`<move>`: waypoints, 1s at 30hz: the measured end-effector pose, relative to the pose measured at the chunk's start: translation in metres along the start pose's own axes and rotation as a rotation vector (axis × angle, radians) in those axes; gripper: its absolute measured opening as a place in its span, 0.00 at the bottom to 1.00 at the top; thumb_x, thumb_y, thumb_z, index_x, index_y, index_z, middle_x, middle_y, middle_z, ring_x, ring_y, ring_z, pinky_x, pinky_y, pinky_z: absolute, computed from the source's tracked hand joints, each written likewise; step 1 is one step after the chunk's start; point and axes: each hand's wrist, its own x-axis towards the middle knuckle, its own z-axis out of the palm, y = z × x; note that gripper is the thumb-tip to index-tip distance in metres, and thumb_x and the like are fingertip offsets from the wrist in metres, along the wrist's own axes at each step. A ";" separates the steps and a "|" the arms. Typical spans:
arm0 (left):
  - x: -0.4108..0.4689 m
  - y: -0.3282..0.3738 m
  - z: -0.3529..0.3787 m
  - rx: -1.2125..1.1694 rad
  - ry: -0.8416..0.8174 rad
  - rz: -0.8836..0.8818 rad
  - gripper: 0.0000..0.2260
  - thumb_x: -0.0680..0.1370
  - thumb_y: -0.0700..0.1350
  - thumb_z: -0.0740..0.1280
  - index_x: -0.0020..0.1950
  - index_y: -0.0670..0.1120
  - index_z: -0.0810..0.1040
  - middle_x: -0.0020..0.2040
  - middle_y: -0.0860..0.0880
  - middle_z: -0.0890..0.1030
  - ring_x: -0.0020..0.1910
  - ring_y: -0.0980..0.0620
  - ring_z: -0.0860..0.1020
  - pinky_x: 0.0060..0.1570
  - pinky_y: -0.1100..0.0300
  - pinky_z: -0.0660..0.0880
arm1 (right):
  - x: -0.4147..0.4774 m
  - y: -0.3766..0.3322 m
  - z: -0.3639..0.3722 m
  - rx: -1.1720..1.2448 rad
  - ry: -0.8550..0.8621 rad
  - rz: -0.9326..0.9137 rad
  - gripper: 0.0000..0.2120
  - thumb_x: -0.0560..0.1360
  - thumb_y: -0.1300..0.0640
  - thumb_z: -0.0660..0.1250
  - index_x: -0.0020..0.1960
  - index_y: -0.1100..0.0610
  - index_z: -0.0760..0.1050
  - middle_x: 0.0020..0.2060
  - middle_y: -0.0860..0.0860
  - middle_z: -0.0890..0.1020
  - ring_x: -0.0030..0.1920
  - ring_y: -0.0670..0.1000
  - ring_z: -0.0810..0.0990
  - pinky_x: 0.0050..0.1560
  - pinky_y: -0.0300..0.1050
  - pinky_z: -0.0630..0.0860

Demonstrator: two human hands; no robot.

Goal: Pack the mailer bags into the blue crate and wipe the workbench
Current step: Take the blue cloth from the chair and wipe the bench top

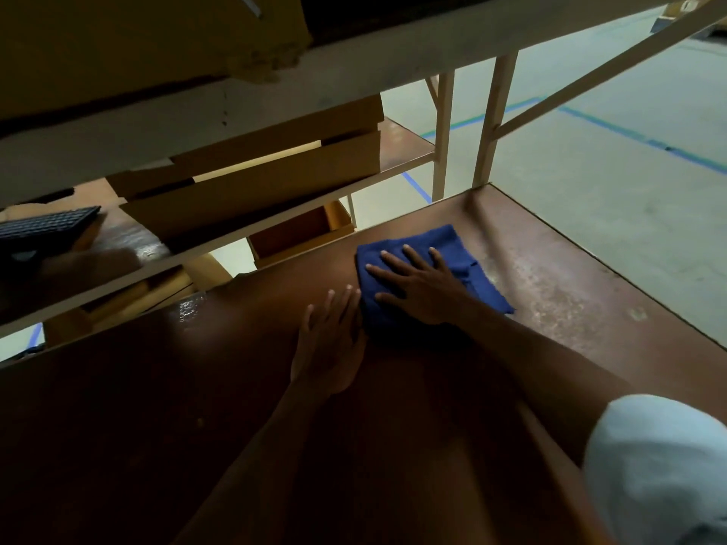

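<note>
— Cloth! Where is the blue cloth (pixel 482 287)?

— It lies flat on the bench (pixel 570 277). The right hand (pixel 421 287) is on top of the cloth.

— Is that hand holding it tight?

— No. The fingers are straight and spread wide, and the palm pushes down. I think that is so more of the cloth rubs the bench.

— And the other hand?

— The left hand (pixel 328 344) is just left of the cloth, right at its edge. It is flat too and holds nothing. I think it is there to lean on, since the person reaches far over.

— Is the wiping done?

— I guess not. Right of the cloth the bench looks pale and spotty. That part may need a rub next.

— Where are the bags and the crate?

— I see none of them. Behind the cloth, a shelf (pixel 405 139) holds brown boxes (pixel 251 190). Far left of the cloth sits a keyboard (pixel 43 224).

— So what now?

— Push the cloth over the spotty part, and press hard.
</note>
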 end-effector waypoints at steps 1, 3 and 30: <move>0.000 0.001 0.001 0.012 0.016 -0.006 0.33 0.79 0.61 0.38 0.84 0.53 0.47 0.84 0.52 0.48 0.83 0.47 0.47 0.78 0.42 0.49 | 0.002 0.011 -0.003 -0.010 -0.012 -0.005 0.31 0.79 0.28 0.42 0.79 0.34 0.40 0.82 0.46 0.46 0.80 0.59 0.44 0.75 0.70 0.43; 0.000 0.002 0.001 -0.026 0.037 -0.041 0.31 0.81 0.61 0.39 0.84 0.54 0.50 0.84 0.53 0.51 0.83 0.49 0.48 0.78 0.43 0.49 | 0.008 0.029 -0.006 0.058 -0.016 0.214 0.32 0.78 0.27 0.42 0.79 0.34 0.40 0.82 0.46 0.46 0.81 0.60 0.43 0.74 0.70 0.41; 0.003 0.002 0.003 -0.066 0.036 -0.058 0.30 0.81 0.64 0.38 0.83 0.59 0.44 0.84 0.58 0.45 0.82 0.55 0.42 0.79 0.49 0.43 | 0.051 0.113 -0.017 0.145 0.005 0.666 0.38 0.75 0.25 0.38 0.81 0.40 0.41 0.82 0.50 0.43 0.80 0.61 0.39 0.73 0.69 0.33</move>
